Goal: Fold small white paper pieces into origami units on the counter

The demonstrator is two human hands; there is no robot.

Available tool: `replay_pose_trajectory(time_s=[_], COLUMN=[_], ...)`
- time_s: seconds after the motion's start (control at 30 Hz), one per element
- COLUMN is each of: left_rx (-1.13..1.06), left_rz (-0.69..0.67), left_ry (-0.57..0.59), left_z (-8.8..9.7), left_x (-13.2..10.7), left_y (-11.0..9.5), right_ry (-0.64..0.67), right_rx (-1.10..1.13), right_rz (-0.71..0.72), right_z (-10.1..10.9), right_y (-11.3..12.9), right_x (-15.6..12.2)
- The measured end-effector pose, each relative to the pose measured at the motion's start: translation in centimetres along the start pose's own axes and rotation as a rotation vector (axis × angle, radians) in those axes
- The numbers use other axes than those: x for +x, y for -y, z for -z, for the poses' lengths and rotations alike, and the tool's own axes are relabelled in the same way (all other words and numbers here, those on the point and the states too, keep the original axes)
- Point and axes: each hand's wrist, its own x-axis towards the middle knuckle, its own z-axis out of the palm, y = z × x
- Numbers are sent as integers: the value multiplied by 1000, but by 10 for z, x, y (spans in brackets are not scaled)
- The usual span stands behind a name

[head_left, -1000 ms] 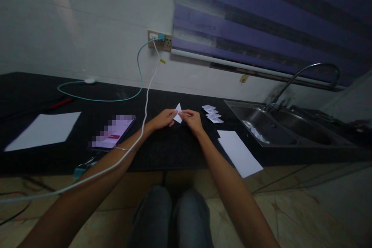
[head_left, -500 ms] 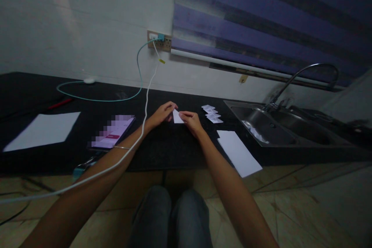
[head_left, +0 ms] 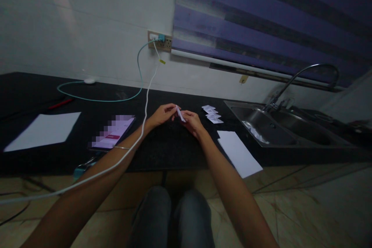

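Observation:
A small folded piece of white paper (head_left: 180, 113) is pinched between both my hands above the black counter (head_left: 162, 143). My left hand (head_left: 162, 115) grips its left side with fingertips closed. My right hand (head_left: 192, 121) holds the right side, fingers curled on it. The paper shows almost edge-on as a narrow sliver. Several small folded white pieces (head_left: 212, 113) lie in a cluster on the counter just right of my hands.
A white sheet (head_left: 238, 152) overhangs the counter's front edge at right; another sheet (head_left: 43, 126) lies at left. A lit phone (head_left: 113, 131) sits left of my arm, a white cable (head_left: 145, 108) crossing it. A steel sink (head_left: 279, 126) with tap is right.
The paper was a flat upright triangle, then lowered toward the counter, and now is folded or turned so only its thin edge shows. Both hands stayed in place.

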Motion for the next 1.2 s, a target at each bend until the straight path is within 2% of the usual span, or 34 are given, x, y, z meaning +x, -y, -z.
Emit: replay_pose_trajectory(time_s=[0.13, 0.3, 0.5, 0.6, 0.73, 0.9, 1.07, 1.2], left_rx=[88, 196, 350, 358, 339, 316, 215, 86], left_rz=[-22, -9, -52, -44, -33, -33, -3, 134], left_ry=[-9, 21, 12, 10, 20, 8, -13, 17], left_z=[1, 4, 3, 2, 1, 1, -1, 0], left_x=[2, 1, -2, -3, -3, -3, 1, 6], left_y=[5, 8, 3, 2, 0, -4, 0, 8], right_ry=[31, 79, 41, 17, 26, 33, 7, -25], right_rx=[-96, -285, -417, -339, -183, -118, -157, -251], right_rz=[35, 201, 304, 280, 177, 101, 107, 140], right_z=[1, 7, 11, 9, 4, -1, 0, 2], right_y=[-8, -19, -19, -17, -13, -6, -6, -8], right_x=[5, 11, 13, 12, 6, 1, 3, 4])
